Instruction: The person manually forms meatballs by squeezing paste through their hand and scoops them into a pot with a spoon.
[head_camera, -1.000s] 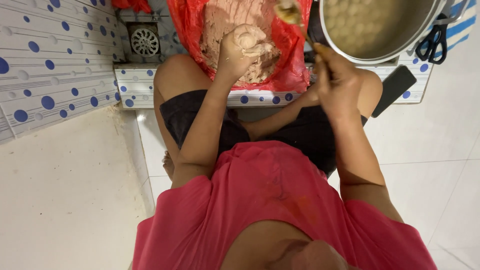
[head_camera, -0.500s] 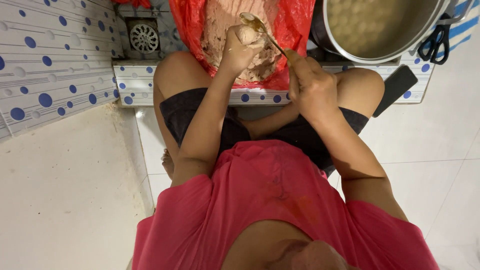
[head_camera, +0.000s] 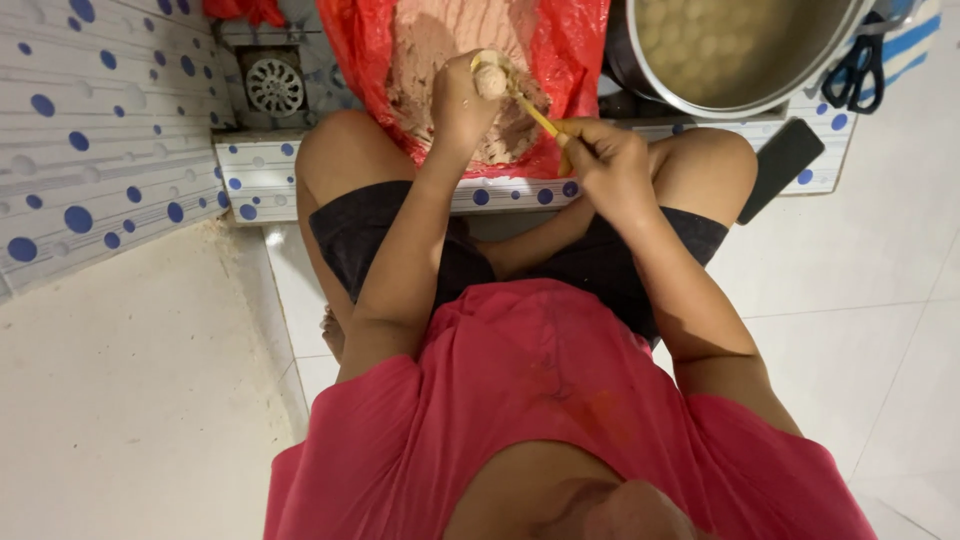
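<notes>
Head view, looking straight down on a seated person in a red shirt (head_camera: 560, 400) and dark shorts (head_camera: 400, 240), knees spread either side of the work.

Left hand (head_camera: 460, 100) raised over a red plastic bag (head_camera: 570, 60) of pale brown paste (head_camera: 440, 40), fingers curled tightly around a lump of that paste (head_camera: 490, 78), squeezed so a rounded ball bulges out at the top of the fist. Held directly above the bag, probably so that drips fall back into the mass.

Right hand (head_camera: 605, 165) closed firmly on the yellow handle of a spoon (head_camera: 530, 108), bowl tipped up against the ball at the left fist, angled as if for scooping the ball off. Wrist resting near the right knee, likely for steadiness.

Just right of the bag, a large metal pot (head_camera: 640, 70) holding cloudy liquid and many pale round balls, set close to the spoon hand, presumably for a short carry. Black-handled scissors (head_camera: 855, 70) beside the pot's far rim, and a flat black object (head_camera: 780, 165) lying by the right knee, kind unclear.

At upper left, a round floor drain (head_camera: 274, 87) and white tiles with blue dots (head_camera: 100, 170); bag and pot placed behind a low tiled kerb (head_camera: 270, 180).
</notes>
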